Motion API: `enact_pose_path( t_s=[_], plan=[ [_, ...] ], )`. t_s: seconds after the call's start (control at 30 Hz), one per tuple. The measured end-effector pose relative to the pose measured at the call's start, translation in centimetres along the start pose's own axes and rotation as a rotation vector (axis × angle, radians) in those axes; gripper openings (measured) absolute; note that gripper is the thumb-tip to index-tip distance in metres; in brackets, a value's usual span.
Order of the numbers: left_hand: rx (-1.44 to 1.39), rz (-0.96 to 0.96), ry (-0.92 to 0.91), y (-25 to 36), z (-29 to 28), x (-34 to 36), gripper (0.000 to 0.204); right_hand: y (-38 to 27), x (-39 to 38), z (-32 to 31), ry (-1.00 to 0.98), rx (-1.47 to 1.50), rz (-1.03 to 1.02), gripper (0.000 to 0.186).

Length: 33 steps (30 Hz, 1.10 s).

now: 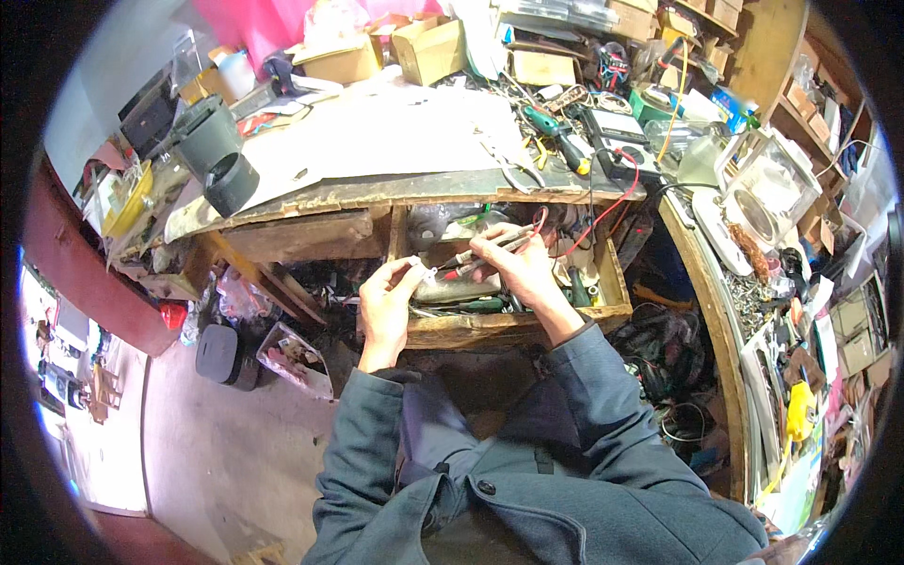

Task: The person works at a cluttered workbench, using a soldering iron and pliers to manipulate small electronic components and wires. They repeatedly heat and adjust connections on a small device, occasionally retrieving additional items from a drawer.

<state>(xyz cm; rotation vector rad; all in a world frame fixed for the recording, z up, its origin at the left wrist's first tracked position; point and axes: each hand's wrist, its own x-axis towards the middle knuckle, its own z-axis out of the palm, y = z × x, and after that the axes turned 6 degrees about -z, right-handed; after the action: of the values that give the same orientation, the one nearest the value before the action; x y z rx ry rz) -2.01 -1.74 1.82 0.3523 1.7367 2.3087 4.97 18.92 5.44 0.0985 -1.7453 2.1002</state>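
Observation:
My left hand (386,311) pinches a small white part (425,275) above an open wooden drawer (516,330) full of tools and oddments. My right hand (523,273) is closed round slender test probes (463,263), their tips close to the white part; whether they touch it I cannot tell. A red lead (603,226) runs toward a meter (617,137) on the bench. Below my hands in the drawer are a green-handled tool (480,306) and a dark-handled one (576,287).
The workbench (377,132) holds pliers (513,174), a green screwdriver (546,122), cardboard boxes (424,47) and dark cylinders (229,184). A cluttered side counter (706,282) curves along my right. A dark container (218,354) and an open box (292,363) sit on the floor at left.

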Motion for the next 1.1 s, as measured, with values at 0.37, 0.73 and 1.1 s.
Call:
enact_pose_path(
  t_s=[0.37, 0.73, 1.1],
  plan=[
    [-0.037, 0.007, -0.050, -0.2, -0.3, 0.1, 0.021, -0.6, -0.2, 0.2, 0.005, 0.052, -0.006, 0.017],
    [-0.112, 0.051, 0.049, -0.3, 0.0, 0.1, 0.027, -0.3, 0.2, 0.0, 0.084, -0.008, -0.020, 0.024],
    [0.035, 0.096, 0.027, 0.0, 0.3, -0.3, 0.048, 1.1, 0.2, -0.5, 0.090, -0.180, -0.005, 0.017]
  ],
)
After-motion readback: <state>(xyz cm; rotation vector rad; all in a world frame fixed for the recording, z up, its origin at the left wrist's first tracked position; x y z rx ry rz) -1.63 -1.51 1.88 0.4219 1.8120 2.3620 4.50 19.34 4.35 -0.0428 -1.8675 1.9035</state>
